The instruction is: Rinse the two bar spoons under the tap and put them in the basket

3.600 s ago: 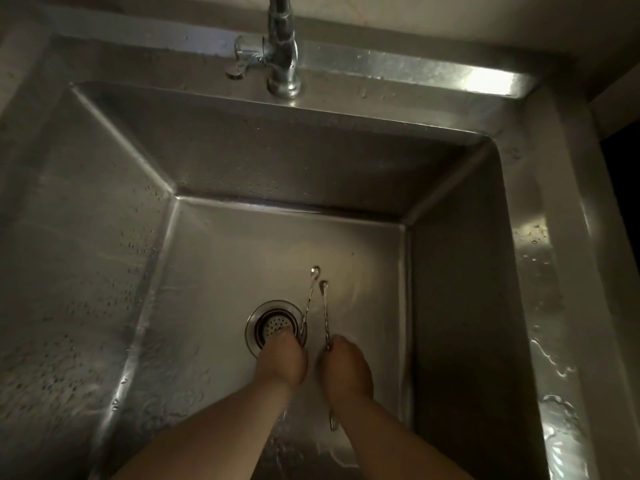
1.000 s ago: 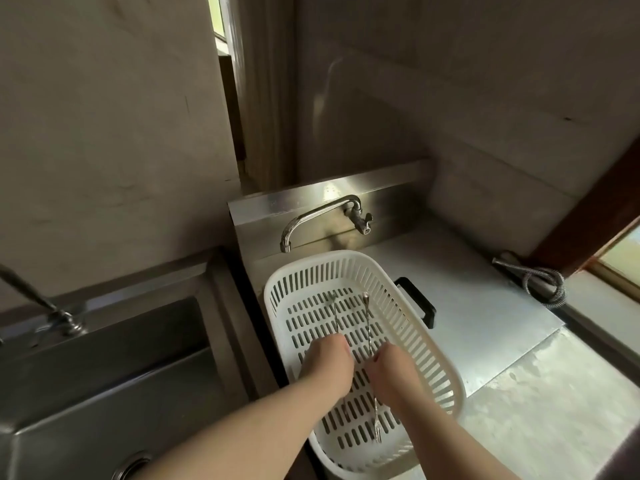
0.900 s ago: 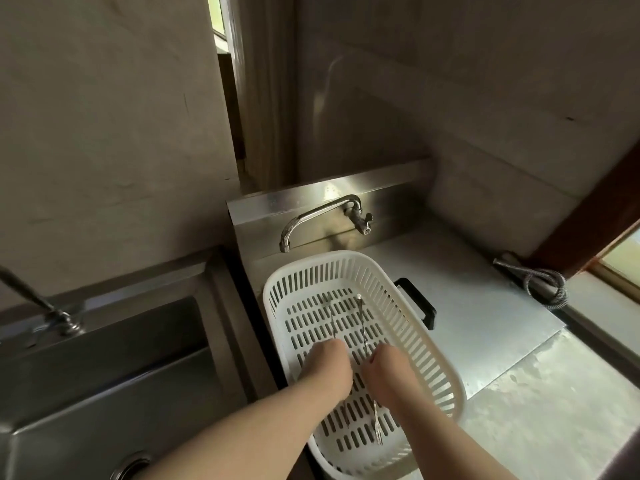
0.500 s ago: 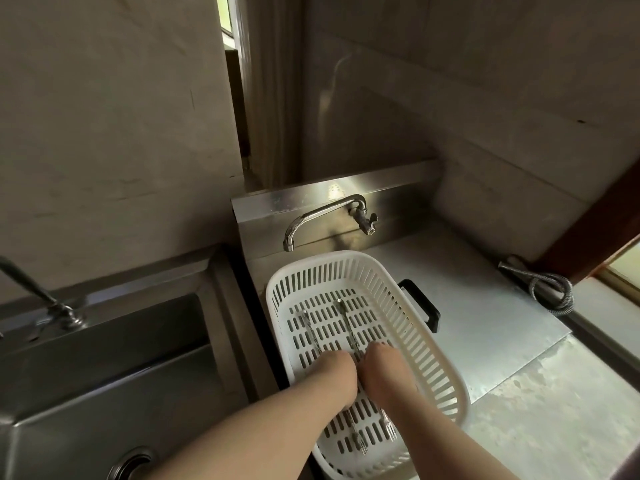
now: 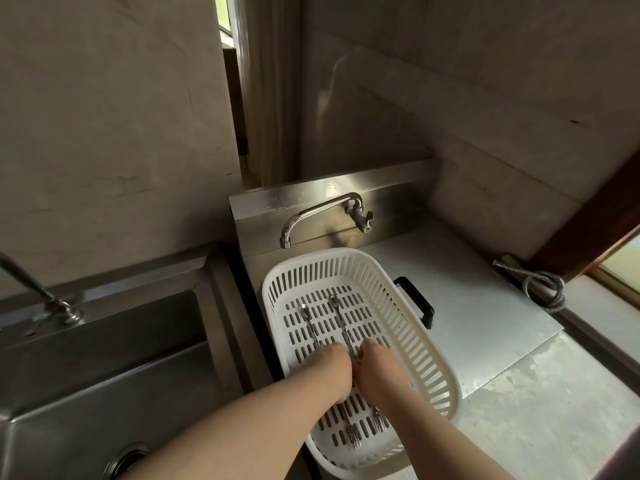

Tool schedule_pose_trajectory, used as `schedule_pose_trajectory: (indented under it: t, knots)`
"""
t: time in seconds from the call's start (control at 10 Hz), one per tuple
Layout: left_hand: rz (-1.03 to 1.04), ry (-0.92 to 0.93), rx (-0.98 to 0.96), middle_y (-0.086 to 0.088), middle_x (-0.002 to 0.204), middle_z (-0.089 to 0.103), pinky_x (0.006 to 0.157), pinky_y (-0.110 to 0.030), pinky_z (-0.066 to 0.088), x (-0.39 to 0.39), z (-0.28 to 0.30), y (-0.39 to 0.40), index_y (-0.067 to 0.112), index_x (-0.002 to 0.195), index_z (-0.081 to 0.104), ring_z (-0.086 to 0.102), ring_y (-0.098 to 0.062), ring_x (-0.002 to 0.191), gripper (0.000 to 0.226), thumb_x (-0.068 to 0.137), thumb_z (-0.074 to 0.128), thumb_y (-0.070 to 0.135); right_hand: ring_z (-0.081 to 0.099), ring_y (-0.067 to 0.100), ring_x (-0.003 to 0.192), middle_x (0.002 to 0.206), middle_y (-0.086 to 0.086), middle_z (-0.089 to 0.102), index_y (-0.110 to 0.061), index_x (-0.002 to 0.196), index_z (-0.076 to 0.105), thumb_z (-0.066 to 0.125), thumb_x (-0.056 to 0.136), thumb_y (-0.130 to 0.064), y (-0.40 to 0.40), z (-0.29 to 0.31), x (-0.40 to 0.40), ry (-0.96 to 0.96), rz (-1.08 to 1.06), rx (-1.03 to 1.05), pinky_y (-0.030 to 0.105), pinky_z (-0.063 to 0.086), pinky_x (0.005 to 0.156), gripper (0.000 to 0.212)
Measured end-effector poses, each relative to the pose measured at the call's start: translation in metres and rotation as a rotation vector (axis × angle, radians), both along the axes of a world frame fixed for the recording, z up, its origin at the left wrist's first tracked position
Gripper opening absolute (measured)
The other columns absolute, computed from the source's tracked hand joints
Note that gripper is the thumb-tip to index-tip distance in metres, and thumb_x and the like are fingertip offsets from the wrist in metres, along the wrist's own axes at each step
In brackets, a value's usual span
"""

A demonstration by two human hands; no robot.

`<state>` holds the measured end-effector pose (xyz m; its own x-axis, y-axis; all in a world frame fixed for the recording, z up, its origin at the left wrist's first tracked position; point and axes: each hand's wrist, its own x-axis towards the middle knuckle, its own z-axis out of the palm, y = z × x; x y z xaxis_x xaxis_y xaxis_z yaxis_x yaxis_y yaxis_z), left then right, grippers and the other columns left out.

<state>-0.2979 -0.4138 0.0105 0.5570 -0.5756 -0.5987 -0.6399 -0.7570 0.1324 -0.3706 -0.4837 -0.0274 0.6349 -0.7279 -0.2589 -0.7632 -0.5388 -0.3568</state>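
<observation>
A white slotted plastic basket (image 5: pixel 408 308) stands on the steel counter right of the sink. Two thin twisted bar spoons lie lengthwise on its floor. The left bar spoon (image 5: pixel 309 323) has its bowl end at the far side, and so does the right bar spoon (image 5: pixel 341 322). Their forked ends show near the basket's front. My left hand (image 5: pixel 334 367) rests low over the left spoon's middle, and my right hand (image 5: pixel 375 370) over the right spoon's middle. Both hands have fingers curled around the handles. The grips themselves are hidden by the knuckles.
A deep steel sink (image 5: pixel 104 358) with its drain (image 5: pixel 126 460) lies to the left, its tap (image 5: pixel 38 291) at the back. A second curved tap (image 5: pixel 322 214) is on the backsplash behind the basket. A black handle (image 5: pixel 417 301) and a coiled metal hose (image 5: pixel 542 287) lie right.
I have turned from the sink to the basket. Both hands lowered the spoons from tilted above the basket floor to lying flat on it, and moved slightly closer together.
</observation>
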Motion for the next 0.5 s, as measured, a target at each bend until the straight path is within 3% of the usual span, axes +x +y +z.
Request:
schedule_pose_trajectory:
  t: [0.1,0.3,0.4,0.5]
  knots:
    - [0.05,-0.001,-0.139,-0.009,0.101,0.058,0.064,-0.033,0.046,0.001,0.008,0.008,0.012,0.113,0.051,0.06,-0.027,0.087,0.038,0.079,0.062,0.002,0.044,0.003,0.059,0.073,-0.011,0.051,-0.021,0.082,0.05,0.054,0.093,-0.026,0.002,0.001,-0.003,-0.02,0.002,-0.006,0.02,0.032,0.046,0.013]
    - [0.057,-0.023,-0.476,-0.004,0.092,0.053,0.062,-0.034,0.045,0.022,0.031,0.033,0.019,0.091,0.045,0.056,-0.024,0.08,0.002,0.089,0.047,0.019,0.054,0.006,0.066,0.078,-0.01,0.056,-0.024,0.082,0.053,0.052,0.094,-0.033,0.008,0.003,-0.004,-0.015,-0.015,-0.01,0.023,0.051,0.06,0.015]
    - [0.045,-0.073,-0.624,-0.006,0.1,0.054,0.072,-0.039,0.051,0.035,0.046,0.054,0.019,0.094,0.045,0.054,-0.025,0.088,0.007,0.091,0.043,0.025,0.056,0.007,0.08,0.095,-0.007,0.058,-0.025,0.096,0.056,0.052,0.092,-0.031,0.015,0.009,-0.002,-0.031,-0.009,-0.002,0.028,0.057,0.078,0.008]
    - [0.036,-0.158,-0.669,-0.006,0.116,0.054,0.084,-0.043,0.049,0.05,0.06,0.074,0.018,0.111,0.048,0.049,-0.025,0.104,0.026,0.092,0.04,0.032,0.056,0.017,0.105,0.122,0.001,0.056,-0.021,0.124,0.052,0.055,0.091,-0.038,0.022,0.022,0.006,-0.046,0.023,-0.049,0.035,0.053,0.093,0.038]
